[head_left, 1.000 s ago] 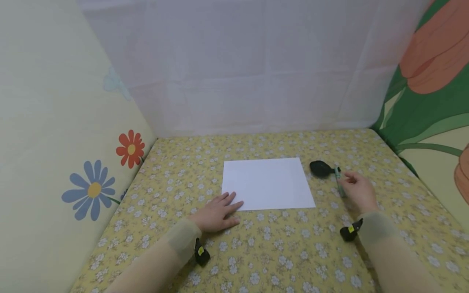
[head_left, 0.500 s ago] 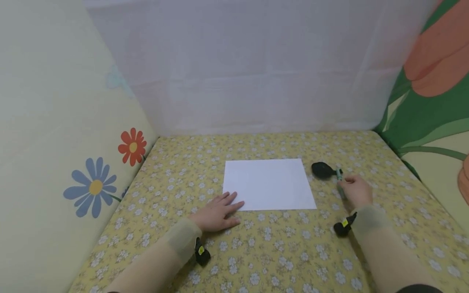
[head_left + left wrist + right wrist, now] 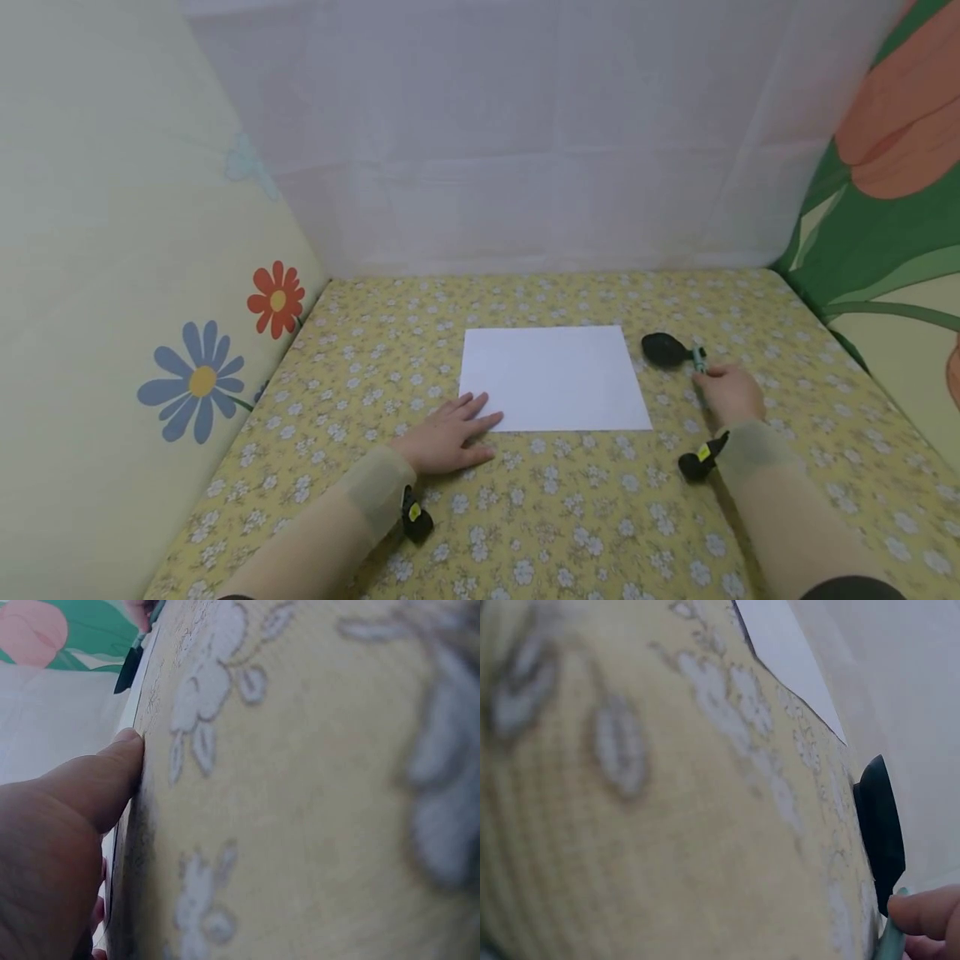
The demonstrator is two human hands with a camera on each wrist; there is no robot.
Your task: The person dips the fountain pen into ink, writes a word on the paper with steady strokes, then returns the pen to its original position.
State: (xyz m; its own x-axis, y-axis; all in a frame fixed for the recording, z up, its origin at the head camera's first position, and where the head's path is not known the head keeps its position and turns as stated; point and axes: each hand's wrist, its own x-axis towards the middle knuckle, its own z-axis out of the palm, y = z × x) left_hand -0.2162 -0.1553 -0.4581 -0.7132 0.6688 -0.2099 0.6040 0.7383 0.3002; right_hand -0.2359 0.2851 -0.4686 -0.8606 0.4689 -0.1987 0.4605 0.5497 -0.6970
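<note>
At the near left corner of the paper (image 3: 570,375), the left hand (image 3: 447,439) lay with fingers spread; right of the paper, the right hand (image 3: 731,393) pinched a green stick (image 3: 700,362) beside a black bulb (image 3: 663,350). The paper looked blank; work seemed barely begun.

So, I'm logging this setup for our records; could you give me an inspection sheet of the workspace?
Surface: yellow floral cloth, lying flat.
Job's things: white paper; black bulb-shaped thing to its right; green stick-like thing at the bulb's narrow end, whether joined unclear.
Clutter: nothing seen.
Hands: left hand spread, some fingers over the paper's near left corner; right hand pinches the green stick-like thing.
Cables: nothing seen.
Surroundings: white sheet hanging behind, flower-patterned panels on both sides.
</note>
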